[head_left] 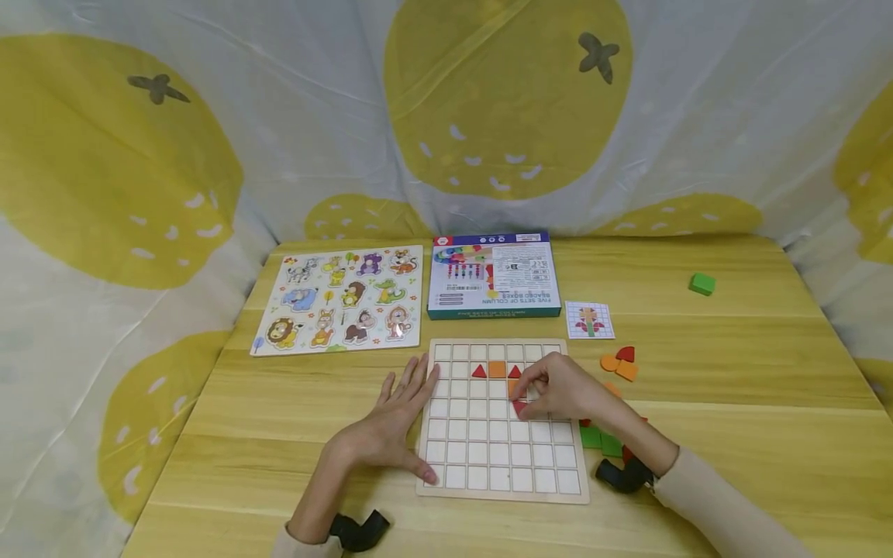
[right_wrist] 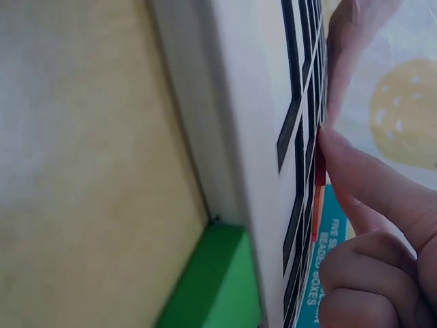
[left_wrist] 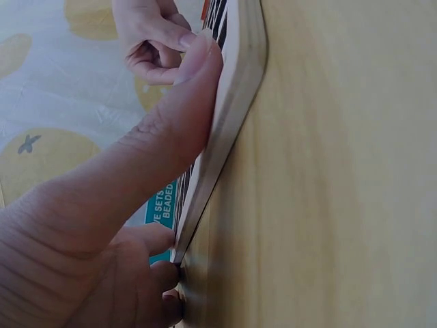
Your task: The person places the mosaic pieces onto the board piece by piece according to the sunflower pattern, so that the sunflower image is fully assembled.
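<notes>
My right grip [head_left: 558, 391] is together, thumb and index finger pinching a small flat red piece [head_left: 520, 408] right at the surface of a pale wooden board with a square grid [head_left: 499, 452]; the piece's full shape is hidden by my fingers, and I can't tell if it is seated in a cell. My left grip [head_left: 391, 430] is apart, fingers spread along the board's left edge, thumb resting on its near left corner. Second row from the far side: red triangle [head_left: 479, 372], orange square [head_left: 497, 370], another red triangle [head_left: 515, 372], side by side. Below that second triangle, a partly covered orange piece [head_left: 512, 387], just beyond the red one I pinch. Right of the board, loose flat green pieces [head_left: 610, 446], partly under my forearm, one against the board's edge in the right wrist view. Farther up, an orange round piece [head_left: 609, 363], a red curved piece [head_left: 625, 354] and an orange square-cornered piece [head_left: 627, 371] sit clustered. White card with a gridded flower picture [head_left: 589, 320] lies near the board's far right corner. Blue-and-teal printed box [head_left: 494, 275] behind the board, white animal puzzle board [head_left: 319, 298] to its left, all on the yellowish wooden tabletop [head_left: 739, 372]. Green block [head_left: 702, 284] well apart, far right.
</notes>
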A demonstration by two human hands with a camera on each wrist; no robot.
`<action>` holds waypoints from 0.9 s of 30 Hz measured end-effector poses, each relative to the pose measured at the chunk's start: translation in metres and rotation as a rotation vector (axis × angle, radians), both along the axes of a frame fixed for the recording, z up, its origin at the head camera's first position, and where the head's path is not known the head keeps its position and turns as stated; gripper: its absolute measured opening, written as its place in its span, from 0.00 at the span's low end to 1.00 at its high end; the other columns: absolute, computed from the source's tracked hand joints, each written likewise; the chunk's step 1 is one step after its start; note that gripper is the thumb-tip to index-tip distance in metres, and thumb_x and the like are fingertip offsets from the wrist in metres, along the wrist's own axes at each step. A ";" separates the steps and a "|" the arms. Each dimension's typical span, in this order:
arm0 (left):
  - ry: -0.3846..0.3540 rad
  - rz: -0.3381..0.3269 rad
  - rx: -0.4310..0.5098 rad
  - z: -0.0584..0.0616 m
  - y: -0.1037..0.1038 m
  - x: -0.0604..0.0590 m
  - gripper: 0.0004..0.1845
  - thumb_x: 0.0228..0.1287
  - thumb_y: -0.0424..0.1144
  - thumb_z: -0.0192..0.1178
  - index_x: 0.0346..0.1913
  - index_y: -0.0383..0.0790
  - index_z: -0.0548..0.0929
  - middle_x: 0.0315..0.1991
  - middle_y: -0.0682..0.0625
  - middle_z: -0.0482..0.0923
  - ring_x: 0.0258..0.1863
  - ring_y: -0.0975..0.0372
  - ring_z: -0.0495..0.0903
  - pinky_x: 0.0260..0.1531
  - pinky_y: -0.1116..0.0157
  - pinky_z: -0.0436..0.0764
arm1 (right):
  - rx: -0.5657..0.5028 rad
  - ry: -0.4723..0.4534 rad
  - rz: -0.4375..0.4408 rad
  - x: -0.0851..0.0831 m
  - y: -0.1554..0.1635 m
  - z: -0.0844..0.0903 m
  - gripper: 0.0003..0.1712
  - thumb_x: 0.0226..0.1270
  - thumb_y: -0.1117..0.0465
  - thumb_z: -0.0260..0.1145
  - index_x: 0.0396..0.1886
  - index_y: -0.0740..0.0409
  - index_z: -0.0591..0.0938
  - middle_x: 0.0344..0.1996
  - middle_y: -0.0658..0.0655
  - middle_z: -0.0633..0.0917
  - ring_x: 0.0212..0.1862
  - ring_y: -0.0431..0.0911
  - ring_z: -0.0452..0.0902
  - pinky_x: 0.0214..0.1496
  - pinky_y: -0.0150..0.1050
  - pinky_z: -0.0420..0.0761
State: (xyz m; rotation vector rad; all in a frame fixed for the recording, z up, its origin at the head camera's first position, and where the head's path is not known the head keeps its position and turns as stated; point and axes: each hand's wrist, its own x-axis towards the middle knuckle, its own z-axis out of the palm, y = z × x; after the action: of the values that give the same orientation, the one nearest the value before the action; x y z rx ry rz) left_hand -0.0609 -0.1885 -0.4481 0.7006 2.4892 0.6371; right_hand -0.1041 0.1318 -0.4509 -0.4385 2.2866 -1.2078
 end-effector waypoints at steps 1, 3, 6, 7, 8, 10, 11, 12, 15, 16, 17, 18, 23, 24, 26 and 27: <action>-0.001 0.000 0.000 0.000 0.000 0.000 0.83 0.36 0.61 0.84 0.84 0.39 0.34 0.84 0.40 0.19 0.84 0.44 0.22 0.80 0.37 0.29 | 0.004 -0.005 -0.007 0.000 0.000 0.000 0.08 0.51 0.64 0.83 0.31 0.50 0.93 0.13 0.46 0.64 0.20 0.41 0.59 0.24 0.30 0.57; -0.001 0.000 -0.003 0.000 0.001 0.000 0.83 0.35 0.61 0.84 0.84 0.39 0.34 0.84 0.41 0.19 0.84 0.45 0.23 0.80 0.37 0.29 | 0.002 -0.017 -0.021 -0.001 0.000 0.000 0.09 0.50 0.64 0.84 0.31 0.51 0.92 0.13 0.46 0.64 0.21 0.42 0.58 0.25 0.31 0.56; 0.001 -0.001 -0.006 -0.001 0.001 0.000 0.83 0.35 0.61 0.84 0.84 0.39 0.34 0.84 0.41 0.19 0.84 0.45 0.22 0.81 0.38 0.29 | 0.005 -0.035 -0.033 -0.002 0.001 -0.001 0.09 0.50 0.64 0.84 0.31 0.50 0.93 0.13 0.47 0.63 0.21 0.43 0.58 0.25 0.31 0.56; 0.002 -0.001 -0.006 -0.001 0.001 0.000 0.83 0.35 0.61 0.84 0.84 0.39 0.34 0.84 0.41 0.19 0.84 0.45 0.22 0.81 0.37 0.29 | 0.006 -0.036 -0.033 -0.002 0.000 -0.001 0.09 0.50 0.63 0.84 0.30 0.50 0.93 0.14 0.47 0.64 0.21 0.43 0.58 0.25 0.31 0.56; 0.003 -0.001 -0.007 -0.001 0.001 0.000 0.83 0.35 0.61 0.84 0.84 0.39 0.34 0.84 0.41 0.19 0.84 0.45 0.23 0.81 0.37 0.29 | 0.008 -0.036 -0.033 -0.002 0.000 -0.001 0.08 0.50 0.63 0.84 0.30 0.50 0.93 0.14 0.47 0.64 0.22 0.44 0.59 0.25 0.31 0.56; 0.005 -0.001 -0.008 -0.001 0.001 -0.001 0.83 0.35 0.60 0.85 0.84 0.39 0.34 0.84 0.40 0.19 0.84 0.45 0.23 0.81 0.37 0.29 | 0.008 -0.031 -0.032 -0.002 0.000 -0.002 0.08 0.50 0.63 0.85 0.30 0.50 0.93 0.16 0.47 0.66 0.23 0.44 0.61 0.25 0.31 0.56; 0.007 -0.002 -0.008 0.000 0.001 -0.001 0.83 0.35 0.60 0.85 0.84 0.39 0.34 0.84 0.40 0.19 0.84 0.45 0.23 0.81 0.37 0.29 | 0.004 -0.026 -0.030 -0.003 -0.001 -0.002 0.08 0.49 0.63 0.85 0.29 0.50 0.93 0.16 0.47 0.67 0.24 0.44 0.61 0.25 0.31 0.56; 0.006 0.000 -0.009 0.000 0.002 -0.001 0.83 0.35 0.60 0.85 0.84 0.39 0.34 0.84 0.41 0.19 0.84 0.45 0.23 0.81 0.38 0.29 | 0.003 -0.024 -0.030 -0.003 -0.001 -0.002 0.08 0.49 0.63 0.85 0.29 0.50 0.93 0.17 0.47 0.69 0.24 0.44 0.61 0.24 0.31 0.56; 0.006 0.002 -0.012 0.000 0.002 -0.001 0.83 0.34 0.60 0.85 0.84 0.39 0.34 0.84 0.41 0.19 0.84 0.45 0.23 0.81 0.38 0.29 | -0.009 -0.011 -0.027 -0.002 -0.002 -0.003 0.08 0.49 0.63 0.85 0.29 0.50 0.93 0.17 0.47 0.71 0.24 0.43 0.61 0.23 0.29 0.54; 0.006 0.002 -0.013 0.000 0.002 -0.001 0.83 0.34 0.60 0.85 0.84 0.39 0.34 0.84 0.41 0.19 0.84 0.45 0.23 0.81 0.38 0.29 | -0.012 -0.008 -0.025 -0.002 -0.002 -0.003 0.08 0.49 0.64 0.85 0.29 0.50 0.93 0.16 0.47 0.71 0.23 0.42 0.60 0.22 0.29 0.54; 0.007 0.001 -0.013 0.000 0.002 -0.001 0.83 0.34 0.60 0.85 0.84 0.39 0.34 0.84 0.41 0.19 0.84 0.46 0.23 0.81 0.38 0.29 | -0.015 -0.003 -0.023 -0.002 -0.002 -0.003 0.08 0.49 0.64 0.85 0.29 0.50 0.93 0.16 0.46 0.70 0.22 0.42 0.59 0.22 0.29 0.54; 0.007 0.001 -0.013 0.000 0.002 -0.001 0.83 0.34 0.60 0.85 0.84 0.39 0.34 0.84 0.41 0.19 0.84 0.46 0.23 0.81 0.38 0.29 | -0.016 -0.004 -0.023 -0.002 -0.002 -0.003 0.08 0.49 0.64 0.85 0.29 0.50 0.93 0.15 0.46 0.69 0.21 0.41 0.58 0.22 0.29 0.53; 0.005 -0.001 -0.010 -0.001 0.002 -0.001 0.84 0.34 0.61 0.85 0.84 0.39 0.34 0.84 0.41 0.19 0.84 0.46 0.22 0.81 0.38 0.29 | -0.023 0.004 -0.005 0.000 -0.002 -0.003 0.08 0.50 0.63 0.84 0.31 0.51 0.93 0.11 0.45 0.64 0.18 0.40 0.55 0.21 0.29 0.54; 0.004 0.000 -0.009 -0.001 0.001 -0.001 0.84 0.34 0.61 0.85 0.84 0.39 0.34 0.84 0.41 0.19 0.84 0.46 0.22 0.81 0.38 0.28 | -0.025 0.003 -0.006 0.000 -0.002 -0.003 0.08 0.50 0.63 0.84 0.31 0.51 0.93 0.11 0.45 0.63 0.17 0.40 0.55 0.21 0.28 0.54; 0.003 -0.001 -0.008 -0.001 0.001 -0.001 0.83 0.34 0.61 0.85 0.84 0.39 0.34 0.84 0.41 0.19 0.84 0.46 0.22 0.81 0.38 0.28 | -0.031 0.005 0.000 0.001 -0.002 -0.003 0.08 0.51 0.64 0.83 0.31 0.51 0.93 0.11 0.45 0.63 0.17 0.40 0.56 0.21 0.29 0.54; 0.001 -0.001 -0.007 -0.001 0.001 -0.001 0.83 0.35 0.61 0.85 0.84 0.39 0.34 0.84 0.41 0.18 0.84 0.46 0.22 0.81 0.38 0.28 | -0.033 0.009 0.001 0.001 -0.002 -0.004 0.08 0.51 0.64 0.83 0.31 0.52 0.93 0.11 0.45 0.63 0.17 0.40 0.56 0.21 0.29 0.54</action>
State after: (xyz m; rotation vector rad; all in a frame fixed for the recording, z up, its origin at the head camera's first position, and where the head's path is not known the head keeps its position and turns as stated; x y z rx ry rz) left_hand -0.0617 -0.1875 -0.4488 0.6999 2.4906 0.6277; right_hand -0.1035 0.1295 -0.4546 -0.4581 2.2769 -1.2473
